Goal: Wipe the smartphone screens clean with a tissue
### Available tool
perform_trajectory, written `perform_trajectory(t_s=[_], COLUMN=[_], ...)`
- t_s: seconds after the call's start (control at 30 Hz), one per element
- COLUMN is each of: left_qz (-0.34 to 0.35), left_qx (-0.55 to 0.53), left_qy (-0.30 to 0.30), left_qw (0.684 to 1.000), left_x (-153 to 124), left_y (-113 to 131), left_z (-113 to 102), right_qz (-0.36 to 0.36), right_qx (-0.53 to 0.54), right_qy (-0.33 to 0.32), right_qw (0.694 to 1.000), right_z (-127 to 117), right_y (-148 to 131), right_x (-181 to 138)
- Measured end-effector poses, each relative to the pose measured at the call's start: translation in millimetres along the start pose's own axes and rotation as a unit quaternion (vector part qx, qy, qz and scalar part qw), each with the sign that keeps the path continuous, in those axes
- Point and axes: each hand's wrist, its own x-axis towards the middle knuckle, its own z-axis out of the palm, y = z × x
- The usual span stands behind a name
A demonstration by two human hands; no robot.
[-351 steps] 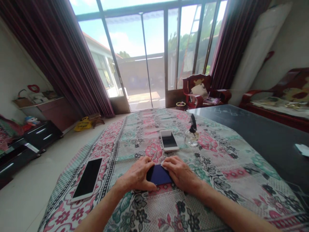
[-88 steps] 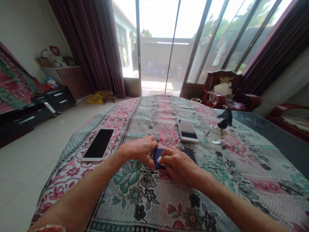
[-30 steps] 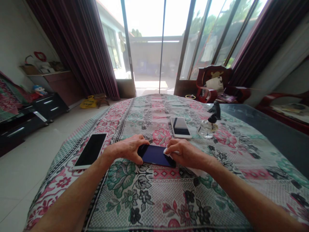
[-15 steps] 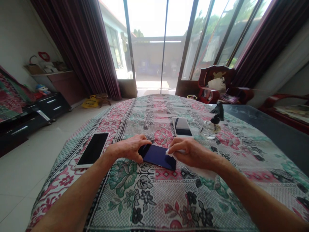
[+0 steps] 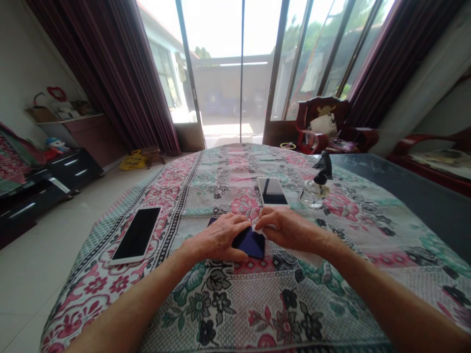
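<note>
A dark blue phone (image 5: 253, 243) lies flat on the patterned tablecloth, its left part mostly covered by my left hand (image 5: 224, 237). That hand spans the phone, thumb at the near edge and fingers at the far edge, gripping it. My right hand (image 5: 290, 228) pinches a white tissue or thin cloth (image 5: 307, 257) at the phone's far right corner, part of it trailing below the palm. Just beyond is a white phone (image 5: 273, 190) with a dark screen. Another white phone (image 5: 137, 234) lies left of my left forearm. A clear spray bottle (image 5: 313, 192) with a black head stands to the right.
The floral tablecloth (image 5: 272, 299) covers the round table. Behind it stand glass doors, with a carved wooden chair (image 5: 324, 122) at the right bearing a bag. A dark tabletop (image 5: 371, 179) adjoins on the right. At left are a black drawer unit (image 5: 75, 166) and a yellow bag (image 5: 132, 160).
My left hand has slid right along the dark blue phone, from its left end to over its middle. My right hand stays near the right end with the tissue. The view has shifted slightly.
</note>
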Motion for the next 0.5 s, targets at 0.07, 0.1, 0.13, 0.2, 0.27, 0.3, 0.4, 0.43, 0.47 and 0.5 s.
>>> perform_trajectory(t_s=[0.07,0.1,0.13,0.2,0.27,0.3,0.4,0.43,0.47,0.5], left_qz=[0.012,0.013,0.011,0.000,-0.013,-0.017,-0.030,-0.030,-0.028,-0.025], left_qx=[-0.005,-0.004,-0.001,0.006,0.013,0.016,0.020,0.017,0.011,0.005], left_qy=[0.001,0.001,-0.001,-0.007,-0.021,-0.028,-0.031,-0.030,-0.029,-0.029], left_qw=[1.000,1.000,1.000,1.000,1.000,0.999,0.999,0.999,0.999,0.999], left_x=[0.9,0.8,0.1,-2.4,-5.4,-6.6,-6.8,-6.0,-5.0,-4.0], left_y=[-0.9,-1.6,-2.7,-5.7,-8.5,-9.3,-7.9,-6.6,-5.4,-4.6], left_z=[1.7,1.5,0.5,-3.7,-9.1,-11.6,-15.2,-14.8,-13.8,-12.3], right_qz=[-0.003,-0.001,0.001,0.009,0.017,0.020,0.020,0.018,0.017,0.015], right_qx=[0.008,0.012,0.016,0.027,0.037,0.041,0.039,0.036,0.033,0.032], right_qy=[0.004,0.004,0.005,0.010,0.027,0.041,0.072,0.074,0.073,0.070], right_qw=[1.000,1.000,1.000,1.000,0.999,0.998,0.996,0.996,0.997,0.997], right_z=[1.2,1.7,2.4,5.2,10.4,13.6,22.7,24.6,25.7,26.4], right_y=[2.3,3.4,4.4,6.4,8.4,9.3,10.5,10.5,10.5,10.4], right_x=[0.0,-1.0,-2.9,-9.2,-17.9,-22.2,-30.4,-31.3,-31.3,-30.8])
